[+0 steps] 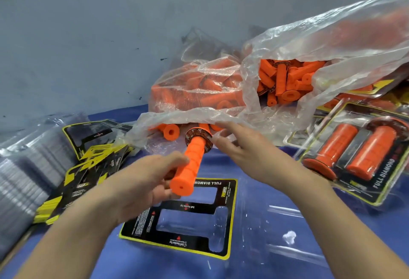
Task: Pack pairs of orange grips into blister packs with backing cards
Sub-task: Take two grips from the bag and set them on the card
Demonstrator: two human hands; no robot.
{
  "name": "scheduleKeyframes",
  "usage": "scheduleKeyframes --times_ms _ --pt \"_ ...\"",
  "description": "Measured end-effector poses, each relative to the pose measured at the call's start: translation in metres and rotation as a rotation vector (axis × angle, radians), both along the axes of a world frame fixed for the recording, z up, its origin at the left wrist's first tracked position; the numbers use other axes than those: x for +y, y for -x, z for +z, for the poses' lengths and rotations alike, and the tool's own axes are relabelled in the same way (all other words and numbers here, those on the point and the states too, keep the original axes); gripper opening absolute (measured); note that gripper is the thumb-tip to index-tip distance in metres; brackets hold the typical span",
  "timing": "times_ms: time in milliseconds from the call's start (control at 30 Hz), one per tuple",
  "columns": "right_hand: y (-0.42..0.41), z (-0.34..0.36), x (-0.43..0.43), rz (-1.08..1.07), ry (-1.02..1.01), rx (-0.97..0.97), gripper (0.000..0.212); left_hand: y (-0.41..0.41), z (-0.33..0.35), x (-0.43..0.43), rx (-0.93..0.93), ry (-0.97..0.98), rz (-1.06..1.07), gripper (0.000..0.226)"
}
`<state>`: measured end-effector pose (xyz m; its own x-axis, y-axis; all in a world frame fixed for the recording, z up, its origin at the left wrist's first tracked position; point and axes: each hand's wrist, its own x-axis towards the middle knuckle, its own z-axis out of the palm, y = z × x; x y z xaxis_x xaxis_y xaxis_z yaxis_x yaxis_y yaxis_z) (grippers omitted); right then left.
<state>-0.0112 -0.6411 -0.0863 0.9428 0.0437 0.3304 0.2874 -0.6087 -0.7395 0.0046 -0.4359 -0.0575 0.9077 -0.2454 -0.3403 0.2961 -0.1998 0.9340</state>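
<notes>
My left hand (141, 184) grips an orange grip (188, 166) near its closed end, the dark patterned flange pointing away from me. My right hand (239, 148) hovers open just right of that flange, fingers spread toward the edge of a clear plastic bag (221, 84) full of orange grips. Below my hands an open blister pack with a black and yellow backing card (219, 212) lies on the blue table, its two pockets holding nothing. A loose grip (169, 131) lies at the bag's mouth.
A packed blister with two orange grips (354, 157) lies at the right, more packed ones behind it. A pile of black and yellow backing cards (88, 168) and a stack of clear blister shells (20, 168) sit at the left. A grey wall stands behind.
</notes>
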Motion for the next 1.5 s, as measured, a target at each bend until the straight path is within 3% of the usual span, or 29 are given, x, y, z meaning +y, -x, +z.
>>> scheduleKeyframes --times_ms 100,200,300,400,533,800,1100,1233,1333,1500 --pt "0.004 0.001 0.025 0.097 -0.144 -0.083 0.019 0.039 -0.004 0.005 -0.060 0.037 -0.054 0.024" --pt "0.009 0.002 0.043 0.111 -0.330 -0.165 0.016 0.056 -0.003 0.015 -0.304 -0.106 -0.197 0.044" --pt "0.012 0.006 0.054 0.170 -0.452 -0.146 0.017 0.052 -0.005 0.029 -0.622 -0.220 0.040 0.046" --pt "0.016 0.007 0.066 0.246 -0.421 -0.136 0.016 0.049 -0.007 0.037 -0.758 -0.206 0.110 0.034" --pt "0.021 0.006 0.080 0.226 -0.372 -0.202 0.017 0.047 -0.013 0.041 -0.774 -0.068 0.059 0.023" --pt "0.020 0.008 0.086 0.211 -0.295 -0.194 0.022 0.042 -0.016 0.051 -0.731 -0.005 0.000 0.027" --pt "0.023 0.010 0.079 0.361 -0.489 -0.070 0.025 0.043 -0.011 0.050 -0.812 -0.025 0.057 0.026" --pt "0.020 0.011 0.065 0.280 -0.515 -0.012 0.026 0.032 -0.007 0.065 -0.901 -0.166 0.174 0.025" --pt "0.018 0.005 0.040 0.091 -0.228 -0.046 0.018 0.018 -0.010 0.086 -0.879 -0.310 0.302 0.025" --pt "0.017 -0.017 0.019 -0.139 0.323 0.071 0.023 0.004 -0.029 0.097 -0.778 -0.508 0.358 0.024"
